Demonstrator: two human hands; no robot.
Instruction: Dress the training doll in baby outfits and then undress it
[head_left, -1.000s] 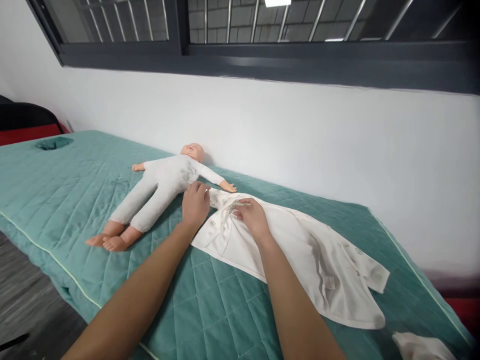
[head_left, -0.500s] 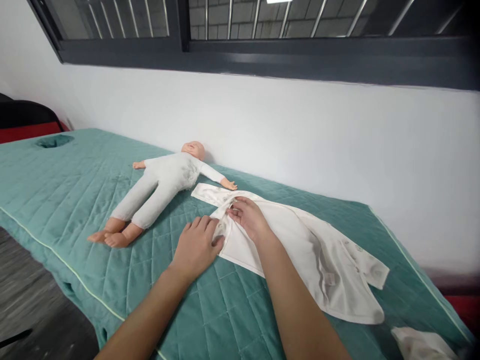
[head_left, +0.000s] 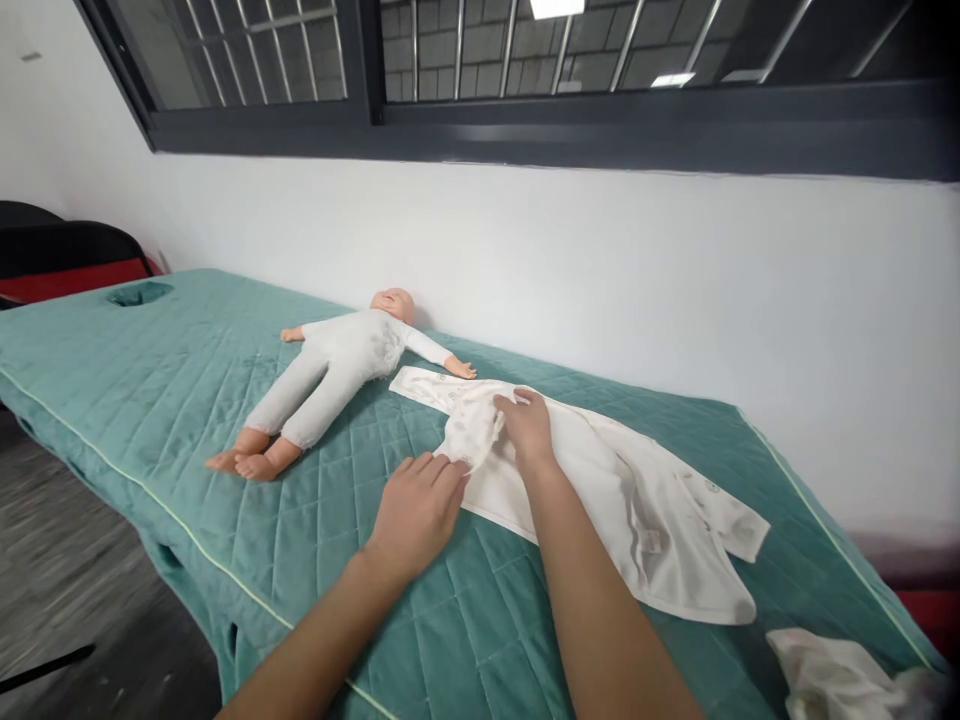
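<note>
A white baby shirt with a small print lies spread open on the green quilted cover, its sleeves stretched to the left and right. My left hand pinches the lower corner of the shirt's left front panel. Higher on the same panel's edge, my right hand has its fingers closed on the cloth. Between both hands the panel is lifted and its printed side shows. Just beyond the left sleeve a baby doll in a white cloth body lies on its back, one hand near the sleeve.
The green quilted cover drapes over a long table with a hole at its far left. A crumpled white cloth lies at the near right corner. Behind are a white wall and a barred window. A black and red chair stands at left.
Both hands have shifted slightly right, drawing the front panel's edge along and raising it. More of the printed side shows. The camera view has tilted a little upward.
</note>
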